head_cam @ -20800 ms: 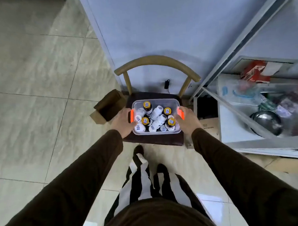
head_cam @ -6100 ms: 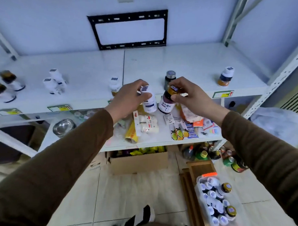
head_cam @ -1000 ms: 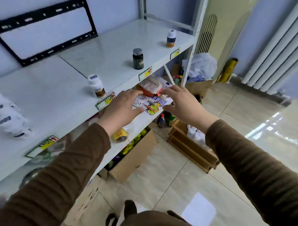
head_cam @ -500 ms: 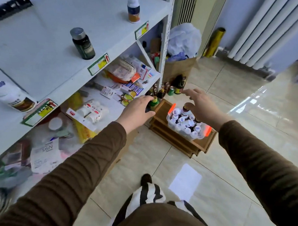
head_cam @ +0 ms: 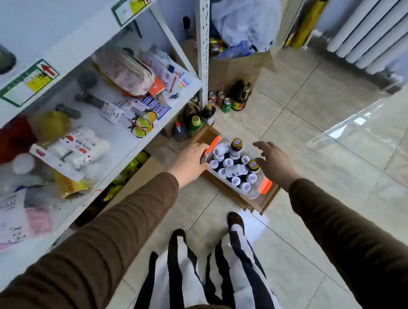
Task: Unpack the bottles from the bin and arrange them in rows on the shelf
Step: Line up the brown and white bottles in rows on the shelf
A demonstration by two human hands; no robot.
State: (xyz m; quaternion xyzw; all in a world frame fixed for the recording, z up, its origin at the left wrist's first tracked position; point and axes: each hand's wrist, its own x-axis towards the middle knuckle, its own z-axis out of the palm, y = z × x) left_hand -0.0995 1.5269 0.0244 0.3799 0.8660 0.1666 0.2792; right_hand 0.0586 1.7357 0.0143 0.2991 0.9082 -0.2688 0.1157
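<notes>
Both arms reaching forward and down toward centre of frame, brown sleeves running in from lower left and lower right corners. Left hand (head_cam: 191,161) sitting left of centre, back of hand up, fingers pointing right, fingertips hidden. Right hand (head_cam: 273,161) hovering right of centre, palm down, fingers (head_cam: 261,145) spreading loosely, holding nothing. Striped trouser legs (head_cam: 202,270) standing at bottom centre.
</notes>
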